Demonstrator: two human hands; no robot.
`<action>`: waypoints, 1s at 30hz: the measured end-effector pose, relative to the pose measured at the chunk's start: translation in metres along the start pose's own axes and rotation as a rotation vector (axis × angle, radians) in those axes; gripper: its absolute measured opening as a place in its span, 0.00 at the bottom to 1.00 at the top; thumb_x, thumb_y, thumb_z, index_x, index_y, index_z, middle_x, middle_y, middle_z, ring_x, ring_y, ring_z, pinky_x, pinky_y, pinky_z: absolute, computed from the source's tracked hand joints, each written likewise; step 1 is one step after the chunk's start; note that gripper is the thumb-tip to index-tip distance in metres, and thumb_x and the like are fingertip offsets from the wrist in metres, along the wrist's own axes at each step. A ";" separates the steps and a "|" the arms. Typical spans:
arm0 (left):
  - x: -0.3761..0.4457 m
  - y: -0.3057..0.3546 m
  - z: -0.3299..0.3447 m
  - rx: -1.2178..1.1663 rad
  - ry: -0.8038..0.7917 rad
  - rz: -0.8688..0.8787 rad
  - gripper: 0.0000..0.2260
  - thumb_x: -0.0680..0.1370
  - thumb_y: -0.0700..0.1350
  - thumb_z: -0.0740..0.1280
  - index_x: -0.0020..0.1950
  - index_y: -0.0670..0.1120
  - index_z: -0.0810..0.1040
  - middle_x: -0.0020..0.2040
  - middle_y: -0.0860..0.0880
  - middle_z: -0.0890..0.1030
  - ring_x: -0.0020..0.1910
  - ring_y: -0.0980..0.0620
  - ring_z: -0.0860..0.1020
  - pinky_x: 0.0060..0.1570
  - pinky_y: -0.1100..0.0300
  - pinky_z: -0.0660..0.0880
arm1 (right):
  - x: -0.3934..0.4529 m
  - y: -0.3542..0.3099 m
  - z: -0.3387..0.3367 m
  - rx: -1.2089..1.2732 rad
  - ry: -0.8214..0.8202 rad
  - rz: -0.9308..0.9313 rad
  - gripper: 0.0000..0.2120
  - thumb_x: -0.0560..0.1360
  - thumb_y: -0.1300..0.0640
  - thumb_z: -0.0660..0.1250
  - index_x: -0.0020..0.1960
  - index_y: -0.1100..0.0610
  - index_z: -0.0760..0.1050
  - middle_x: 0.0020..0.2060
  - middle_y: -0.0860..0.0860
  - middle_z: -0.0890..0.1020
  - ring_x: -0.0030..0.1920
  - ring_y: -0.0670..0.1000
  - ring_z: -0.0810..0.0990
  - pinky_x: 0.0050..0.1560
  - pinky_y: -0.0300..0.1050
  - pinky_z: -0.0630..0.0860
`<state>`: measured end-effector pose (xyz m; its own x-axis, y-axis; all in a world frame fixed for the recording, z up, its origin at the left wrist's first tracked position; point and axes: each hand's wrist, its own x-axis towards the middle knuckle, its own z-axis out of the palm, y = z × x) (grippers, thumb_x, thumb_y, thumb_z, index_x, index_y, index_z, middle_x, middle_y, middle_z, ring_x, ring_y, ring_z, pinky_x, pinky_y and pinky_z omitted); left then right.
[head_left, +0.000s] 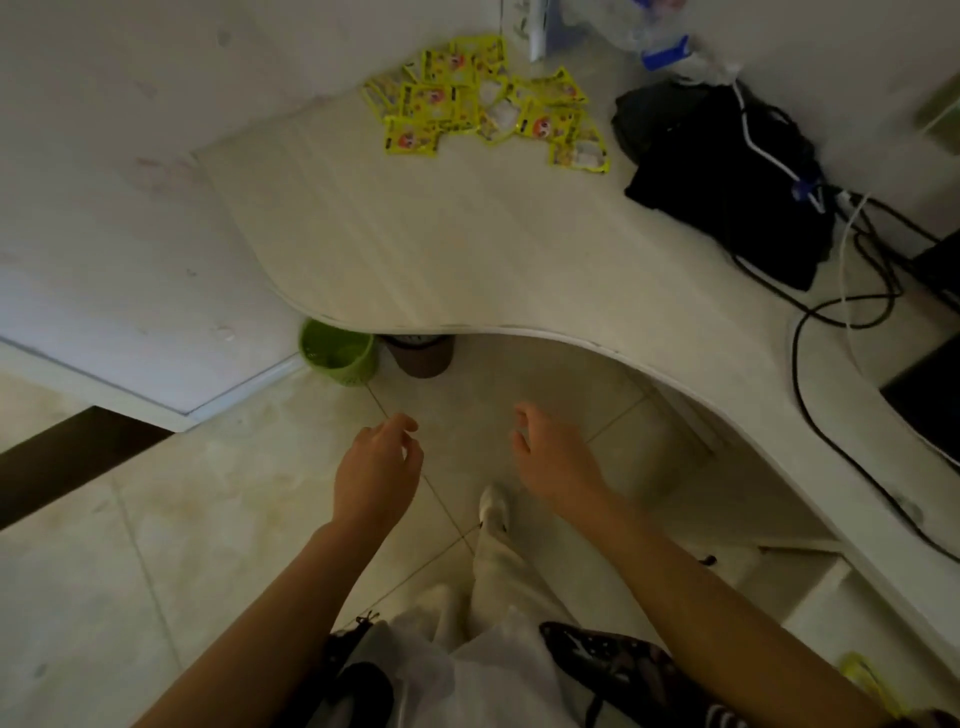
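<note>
Both the left hand (376, 467) and the right hand (556, 457) hung over the floor short of the desk (467, 249), fingers loosely curled and holding nothing. They were probably stretched towards the packets (431, 101), heaped at the desk's far corner by the wall, well apart from either hand. Below the desk's edge, seemingly kept handy for scraps, the green bin (340, 353) showed no clear contents and the brown bin (423, 358) was half hidden.

left hand (376, 475) and right hand (558, 457) extended forward, fingers loosely curled, holding nothing
</note>
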<state>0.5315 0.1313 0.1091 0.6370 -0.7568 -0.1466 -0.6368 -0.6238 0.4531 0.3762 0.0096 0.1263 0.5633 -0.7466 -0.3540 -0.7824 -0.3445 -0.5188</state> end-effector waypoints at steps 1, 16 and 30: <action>0.014 0.002 -0.002 0.001 0.011 -0.011 0.10 0.78 0.46 0.62 0.59 0.50 0.75 0.48 0.50 0.81 0.46 0.52 0.77 0.44 0.58 0.74 | 0.015 -0.005 -0.004 -0.009 -0.006 -0.007 0.19 0.81 0.54 0.54 0.71 0.57 0.65 0.64 0.55 0.75 0.61 0.55 0.75 0.59 0.48 0.73; 0.225 0.037 -0.043 -0.091 0.094 -0.087 0.10 0.79 0.45 0.62 0.59 0.47 0.76 0.48 0.49 0.81 0.50 0.50 0.77 0.47 0.55 0.75 | 0.233 -0.065 -0.098 -0.103 -0.006 -0.176 0.17 0.80 0.54 0.55 0.67 0.56 0.68 0.60 0.54 0.77 0.59 0.55 0.76 0.57 0.52 0.75; 0.412 0.017 -0.081 -0.091 -0.013 -0.067 0.10 0.78 0.44 0.61 0.58 0.48 0.75 0.47 0.51 0.80 0.52 0.48 0.76 0.46 0.55 0.72 | 0.388 -0.121 -0.125 -0.112 0.026 -0.117 0.16 0.80 0.55 0.58 0.66 0.58 0.69 0.59 0.56 0.77 0.60 0.57 0.75 0.57 0.51 0.74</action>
<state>0.8181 -0.1750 0.1277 0.6706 -0.7171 -0.1899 -0.5510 -0.6529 0.5197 0.6557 -0.3095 0.1492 0.6463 -0.7118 -0.2751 -0.7374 -0.4898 -0.4650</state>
